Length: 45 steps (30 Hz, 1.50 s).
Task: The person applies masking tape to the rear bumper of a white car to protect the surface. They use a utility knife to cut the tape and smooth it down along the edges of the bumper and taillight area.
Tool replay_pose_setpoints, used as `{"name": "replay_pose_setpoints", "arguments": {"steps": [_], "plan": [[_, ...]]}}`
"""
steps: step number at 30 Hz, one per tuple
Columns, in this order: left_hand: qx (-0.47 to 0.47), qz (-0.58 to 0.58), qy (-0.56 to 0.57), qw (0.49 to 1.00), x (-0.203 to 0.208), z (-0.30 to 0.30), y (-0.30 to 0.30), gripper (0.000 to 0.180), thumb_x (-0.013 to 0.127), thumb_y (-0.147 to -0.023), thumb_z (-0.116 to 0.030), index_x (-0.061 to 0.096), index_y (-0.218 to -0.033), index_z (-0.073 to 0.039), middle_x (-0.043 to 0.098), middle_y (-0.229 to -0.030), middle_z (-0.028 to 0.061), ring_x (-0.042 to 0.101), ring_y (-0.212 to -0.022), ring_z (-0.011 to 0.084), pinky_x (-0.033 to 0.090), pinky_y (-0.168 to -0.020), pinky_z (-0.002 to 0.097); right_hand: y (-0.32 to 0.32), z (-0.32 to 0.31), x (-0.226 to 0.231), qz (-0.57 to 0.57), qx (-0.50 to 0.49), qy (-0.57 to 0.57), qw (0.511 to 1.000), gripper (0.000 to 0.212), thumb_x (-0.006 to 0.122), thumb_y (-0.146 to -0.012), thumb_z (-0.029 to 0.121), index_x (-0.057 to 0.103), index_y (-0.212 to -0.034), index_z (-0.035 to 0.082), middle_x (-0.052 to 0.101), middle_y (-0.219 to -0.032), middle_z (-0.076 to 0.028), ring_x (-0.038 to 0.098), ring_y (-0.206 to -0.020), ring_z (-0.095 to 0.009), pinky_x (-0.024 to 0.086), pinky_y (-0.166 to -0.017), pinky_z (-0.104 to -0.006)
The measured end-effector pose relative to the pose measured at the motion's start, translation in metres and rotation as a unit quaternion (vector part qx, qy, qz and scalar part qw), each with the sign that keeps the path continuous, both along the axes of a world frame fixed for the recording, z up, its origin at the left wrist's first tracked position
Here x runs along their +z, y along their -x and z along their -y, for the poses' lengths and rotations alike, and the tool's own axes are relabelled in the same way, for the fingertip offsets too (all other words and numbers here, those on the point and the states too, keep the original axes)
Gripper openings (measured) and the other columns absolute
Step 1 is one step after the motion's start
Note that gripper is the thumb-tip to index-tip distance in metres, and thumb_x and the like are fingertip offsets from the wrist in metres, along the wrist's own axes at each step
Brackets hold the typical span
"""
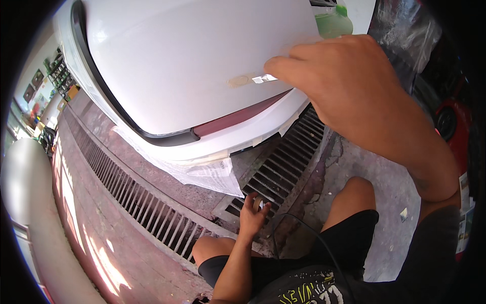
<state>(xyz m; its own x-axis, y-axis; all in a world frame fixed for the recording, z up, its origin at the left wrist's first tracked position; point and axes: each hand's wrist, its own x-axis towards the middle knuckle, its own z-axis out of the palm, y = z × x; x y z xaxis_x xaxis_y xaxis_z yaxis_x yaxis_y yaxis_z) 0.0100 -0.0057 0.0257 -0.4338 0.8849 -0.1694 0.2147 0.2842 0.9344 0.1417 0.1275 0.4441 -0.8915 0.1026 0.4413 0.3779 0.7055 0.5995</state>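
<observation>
Pinched a silvery blade in the right hand beside the beige patch on the white car panel, gripped a small pale object in the left hand, apparently mid-smoothing, presumably requiring light, level strokes next

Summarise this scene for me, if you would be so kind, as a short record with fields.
Right hand: raised over the white car panel, contact unclear; hand hides its fingertips
Left hand: low above the floor grate; hand curled around a small pale item, kind unclear
Panel surface: tan patch beside the right thumb
Panel edges: black trim, dark red strip
Below: printed paper sheet
Upper right: green container
</observation>
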Motion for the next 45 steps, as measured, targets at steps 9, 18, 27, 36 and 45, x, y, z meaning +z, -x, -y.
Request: {"name": "replay_pose_setpoints", "arguments": {"steps": [9, 18, 27, 36, 45], "plan": [[-0.001, -0.003, 0.001, 1.000, -0.004, 0.000, -0.003, 0.064, 0.086, -0.090, -0.033, 0.062, -0.140, -0.002, 0.077, -0.113, 0.0203, 0.076, -0.103, 0.0298, 0.058, -0.092, 0.0408, -0.015, -0.028, -0.009, -0.039, 0.116, -0.016, 0.992, 0.031, 0.078, -0.078, 0.006, 0.083, -0.109, 0.011, 0.071, -0.090, -0.002, 0.067, -0.079, -0.024, 0.051, -0.065, -0.0378], [-0.011, -0.004, 0.013, 1.000, 0.003, -0.008, -0.011, 0.065, 0.086, -0.089, -0.034, 0.060, -0.140, -0.003, 0.076, -0.109, 0.0229, 0.076, -0.099, 0.0334, 0.058, -0.089, 0.0429, 0.019, -0.008, 0.033, 0.109, 0.145, -0.164, 0.970, 0.020, 0.074, -0.074, 0.015, 0.076, -0.092, 0.007, 0.069, -0.090, -0.003, 0.064, -0.082, -0.021, 0.050, -0.068, -0.0355], [-0.011, 0.000, -0.010, 1.000, 0.004, -0.011, -0.015, 0.065, 0.085, -0.088, -0.036, 0.060, -0.139, -0.004, 0.076, -0.107, 0.0229, 0.076, -0.096, 0.0359, 0.058, -0.087, 0.0449, 0.042, 0.003, 0.056, 0.141, 0.199, -0.112, 0.963, 0.012, 0.069, -0.071, 0.018, 0.059, -0.069, 0.012, 0.050, -0.068, 0.000, 0.055, -0.067, -0.017, 0.043, -0.056, -0.0324], [-0.010, 0.016, 0.001, 1.000, 0.007, -0.009, -0.009, 0.066, 0.085, -0.087, -0.034, 0.060, -0.140, -0.003, 0.076, -0.112, 0.0219, 0.076, -0.100, 0.0336, 0.058, -0.090, 0.0428, 0.048, -0.005, 0.050, 0.184, 0.180, -0.172, 0.951, 0.014, 0.071, -0.074, 0.018, 0.060, -0.068, 0.012, 0.053, -0.066, 0.001, 0.056, -0.067, -0.016, 0.043, -0.055, -0.0316], [-0.011, 0.033, 0.012, 0.999, 0.012, -0.008, -0.007, 0.066, 0.085, -0.088, -0.033, 0.060, -0.140, -0.003, 0.076, -0.108, 0.0223, 0.076, -0.097, 0.0319, 0.058, -0.087, 0.0425, 0.052, 0.001, 0.051, 0.203, 0.162, -0.178, 0.949, 0.017, 0.071, -0.072, 0.018, 0.057, -0.064, 0.012, 0.051, -0.064, 0.001, 0.055, -0.067, -0.016, 0.043, -0.056, -0.0316]]}}
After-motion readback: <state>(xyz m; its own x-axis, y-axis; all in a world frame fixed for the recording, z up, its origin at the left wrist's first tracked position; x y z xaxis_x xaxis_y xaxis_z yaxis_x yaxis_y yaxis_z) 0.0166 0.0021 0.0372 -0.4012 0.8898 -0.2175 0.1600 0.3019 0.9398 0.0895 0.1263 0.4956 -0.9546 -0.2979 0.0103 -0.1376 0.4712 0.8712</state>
